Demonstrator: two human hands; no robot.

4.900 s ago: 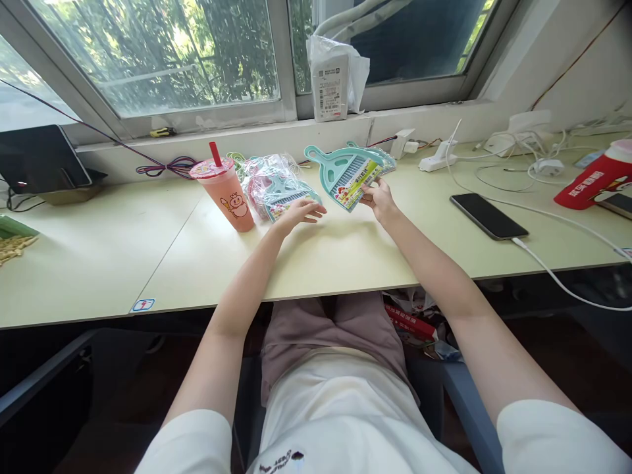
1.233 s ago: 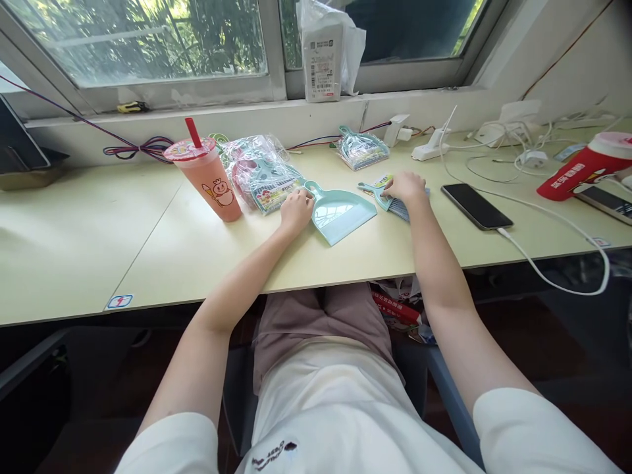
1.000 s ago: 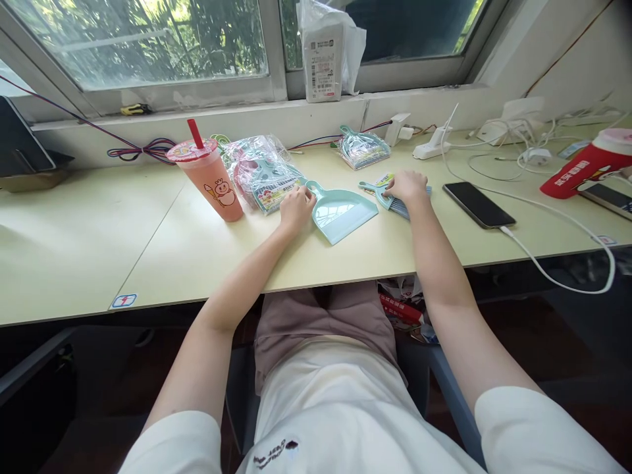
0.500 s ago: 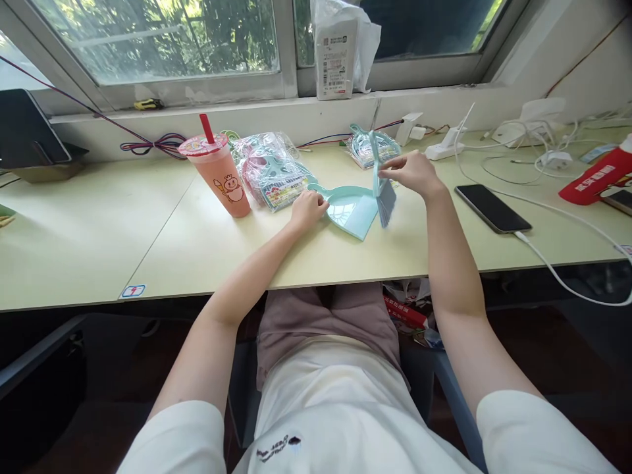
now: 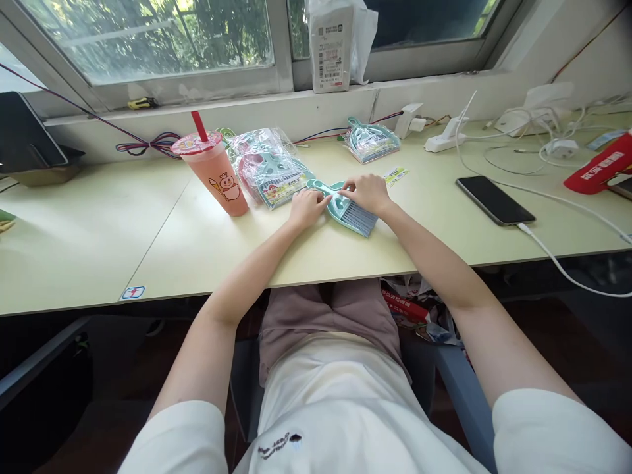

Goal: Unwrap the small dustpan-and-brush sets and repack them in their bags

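Note:
A small mint-green brush (image 5: 359, 217) with grey bristles lies in the mint-green dustpan (image 5: 340, 227) on the table in front of me. My right hand (image 5: 368, 193) has its fingers closed on the brush from the right. On the left, my left hand (image 5: 307, 208) is closed at the dustpan's handle end; its fingertips are partly hidden. Just behind my left hand sit plastic-wrapped dustpan-and-brush sets (image 5: 269, 168). Another wrapped mint set (image 5: 370, 140) lies farther back, to the right.
A pink drink cup (image 5: 217, 174) with a red straw stands left of the wrapped sets. On the right lie a charging phone (image 5: 495, 199), white cables, a power strip (image 5: 445, 135) and a red packet (image 5: 605, 164). A printed card (image 5: 396, 176) lies behind my right hand.
My right hand has moved left and down, bringing the brush from upright beside the dustpan to lying flat in it. The left hand stays at the dustpan's handle.

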